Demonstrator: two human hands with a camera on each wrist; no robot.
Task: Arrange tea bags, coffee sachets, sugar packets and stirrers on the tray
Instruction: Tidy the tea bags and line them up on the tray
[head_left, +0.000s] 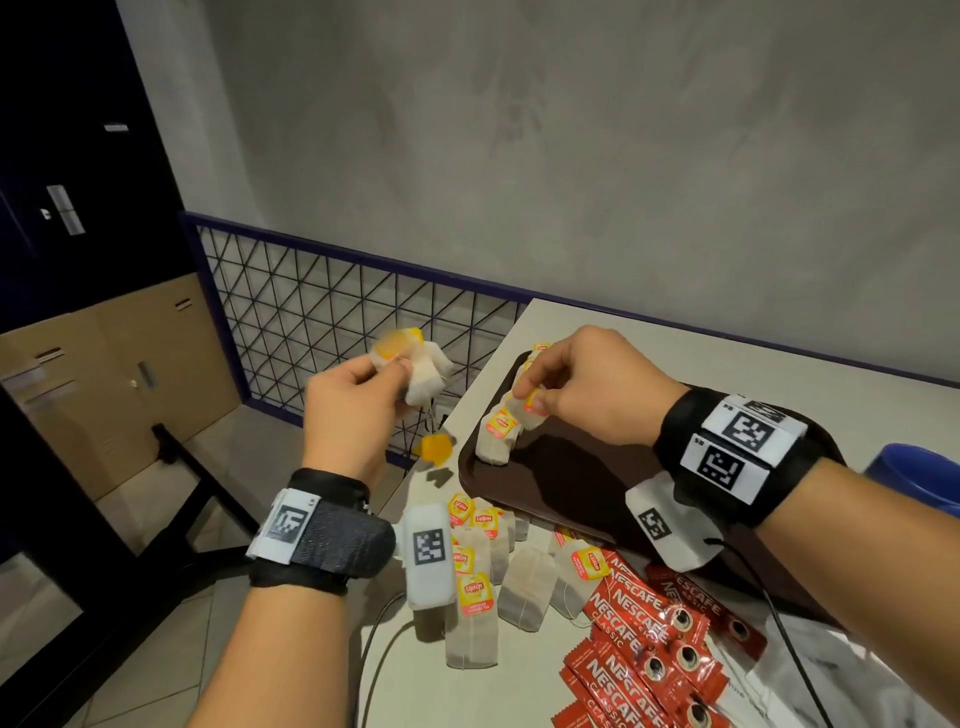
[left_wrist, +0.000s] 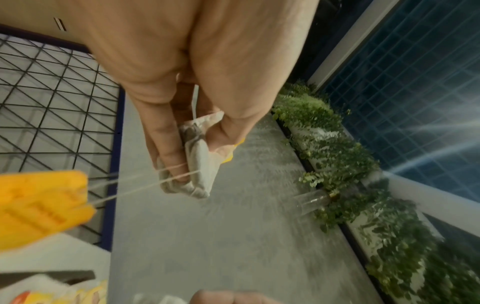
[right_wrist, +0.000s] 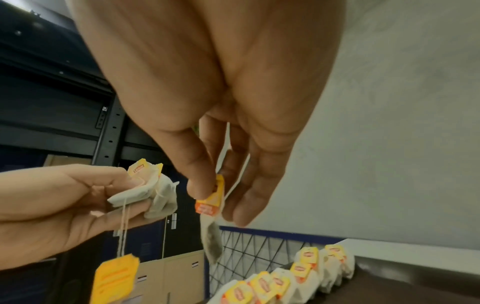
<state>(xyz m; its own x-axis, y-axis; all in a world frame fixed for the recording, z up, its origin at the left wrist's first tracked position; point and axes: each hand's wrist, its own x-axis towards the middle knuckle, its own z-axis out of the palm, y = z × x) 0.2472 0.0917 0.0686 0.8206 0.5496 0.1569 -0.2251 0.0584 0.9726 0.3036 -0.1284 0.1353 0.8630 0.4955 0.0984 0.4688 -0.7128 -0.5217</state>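
Two hands are busy above the table edge: the right hand (head_left: 582, 384) pinches the yellow tag of a single tea bag (right_wrist: 211, 236) between thumb and forefinger, the bag dangling just over a row of tea bags (head_left: 501, 426) leaning along the left rim of the brown tray (head_left: 571, 483). The left hand (head_left: 353, 410), raised left of the tray, has its fingers curled round a crumpled bunch of tea bags (head_left: 426, 376), one loose tag (head_left: 435, 449) hanging on its string. More tea bags (head_left: 498, 566) and red coffee sachets (head_left: 654, 639) lie on the table (head_left: 727, 348) in front of the tray.
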